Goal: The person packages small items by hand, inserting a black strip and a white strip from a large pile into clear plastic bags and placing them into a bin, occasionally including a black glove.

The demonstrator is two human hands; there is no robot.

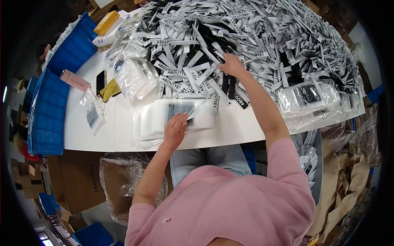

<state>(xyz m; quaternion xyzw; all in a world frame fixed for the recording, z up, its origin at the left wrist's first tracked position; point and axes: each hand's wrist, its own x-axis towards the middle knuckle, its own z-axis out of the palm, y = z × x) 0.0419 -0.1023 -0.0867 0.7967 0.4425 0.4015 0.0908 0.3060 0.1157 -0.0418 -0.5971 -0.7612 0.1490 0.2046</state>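
Observation:
My left hand (176,130) rests on a stack of clear plastic bags (154,123) near the table's front edge, its fingers at the lifted film of the top bag, by a grey printed label (174,110). Whether the fingers pinch the film I cannot tell. My right hand (232,65) reaches into a large heap of white and black packaged strips (262,45) printed ABOUTYES. Its fingertips are closed together at the end of a white strip (207,49) in the heap.
Blue bins (49,110) line the left side. A pink bottle (75,80), a phone (101,82), a yellow-green cloth (109,90) and a bagged item (91,115) lie at left. More plastic bags (135,78) and a bag bundle (308,98) flank the stack.

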